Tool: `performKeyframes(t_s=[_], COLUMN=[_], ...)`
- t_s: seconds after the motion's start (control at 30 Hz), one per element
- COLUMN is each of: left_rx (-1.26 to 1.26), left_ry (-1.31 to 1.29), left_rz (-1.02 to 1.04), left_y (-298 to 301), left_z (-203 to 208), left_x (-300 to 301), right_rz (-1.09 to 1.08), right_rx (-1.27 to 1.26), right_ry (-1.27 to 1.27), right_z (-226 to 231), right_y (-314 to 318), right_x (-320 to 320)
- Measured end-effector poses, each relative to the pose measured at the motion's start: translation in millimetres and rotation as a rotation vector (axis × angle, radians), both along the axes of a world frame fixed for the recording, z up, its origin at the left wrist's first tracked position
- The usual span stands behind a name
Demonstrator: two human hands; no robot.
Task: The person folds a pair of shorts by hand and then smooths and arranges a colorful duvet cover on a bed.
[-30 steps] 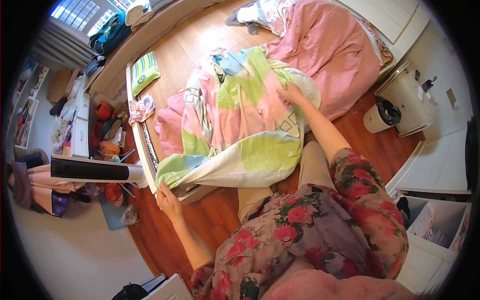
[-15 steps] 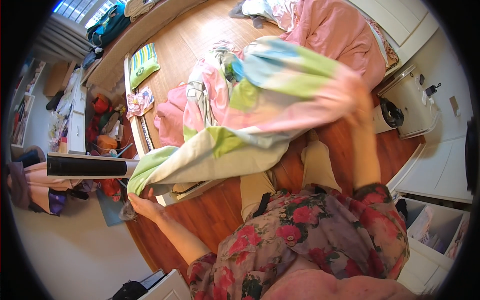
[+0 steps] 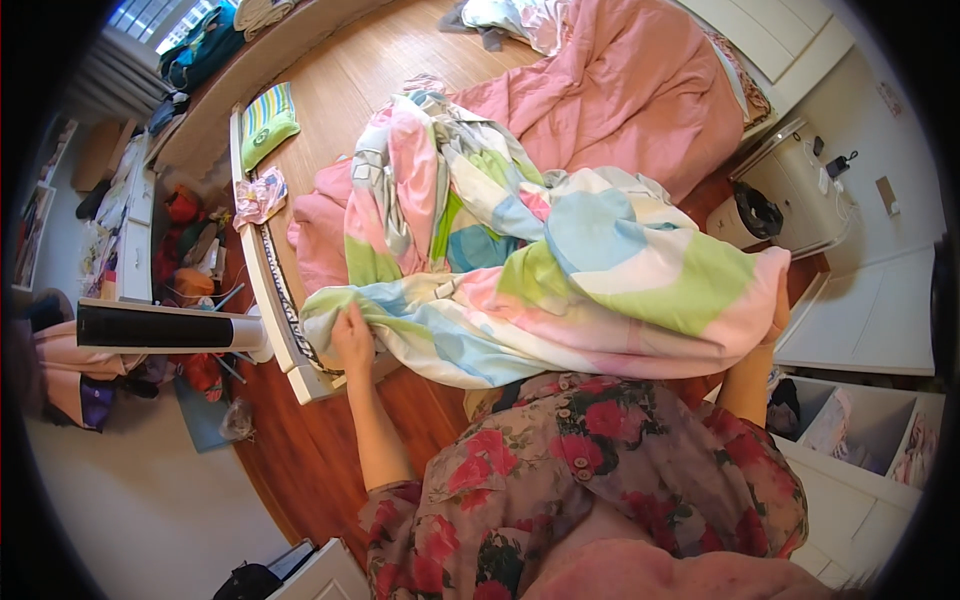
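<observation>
Holding a big patchwork cover [image 3: 560,270] stretched between two hands right at the bed's edge looks simple, but I can see a few ways it gets messy. It's in front of the person's body, with its far part bunched on the bed board [image 3: 370,60]. Left hand [image 3: 352,340] has its fingers closed on the cover's near-left end. Right hand [image 3: 780,305] is out at the far-right end; its fingers are mostly tucked behind the fabric, so I can't make out each one, but the cloth being held up there says grip to me.

Biggest worry imo is that twisted bunch in the middle. A hard tug could tighten the tangle, or drag along the pink blanket [image 3: 620,110] lying right beside it. Left side: the bed frame's corner [image 3: 315,385] is just below that hand, so loose fabric might catch on it. Right side: the trash can [image 3: 750,215] is near the cover's edge, and a wide swing could clip it. Slack also sags between the hands, so if either grip slips, that end could drop onto the floor [image 3: 310,450].
</observation>
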State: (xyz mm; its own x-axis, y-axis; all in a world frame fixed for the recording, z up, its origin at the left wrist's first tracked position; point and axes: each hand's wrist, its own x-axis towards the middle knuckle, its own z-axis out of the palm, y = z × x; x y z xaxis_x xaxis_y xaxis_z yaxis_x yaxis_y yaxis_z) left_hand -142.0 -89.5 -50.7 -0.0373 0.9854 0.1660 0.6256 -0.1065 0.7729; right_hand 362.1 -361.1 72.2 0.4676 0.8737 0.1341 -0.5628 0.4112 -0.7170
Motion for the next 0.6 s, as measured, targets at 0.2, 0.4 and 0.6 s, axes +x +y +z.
performKeyframes(t_s=[0.2,0.4,0.6], left_rx=[0.052,-0.554,-0.977], left_ry=[0.419,-0.396,-0.92], left_rz=[-0.193,-0.353,-0.244], left_y=[-18,3,2], left_z=[34,-36,-72], left_x=[89,177,268], right_rz=[-0.015,0.064,0.165], right_rx=[-0.162,-0.291,-0.43], right_ry=[-0.097,-0.112,-0.068], right_z=[-9,-12,-11], right_y=[-33,-72,-94], right_x=[-21,-33,-66])
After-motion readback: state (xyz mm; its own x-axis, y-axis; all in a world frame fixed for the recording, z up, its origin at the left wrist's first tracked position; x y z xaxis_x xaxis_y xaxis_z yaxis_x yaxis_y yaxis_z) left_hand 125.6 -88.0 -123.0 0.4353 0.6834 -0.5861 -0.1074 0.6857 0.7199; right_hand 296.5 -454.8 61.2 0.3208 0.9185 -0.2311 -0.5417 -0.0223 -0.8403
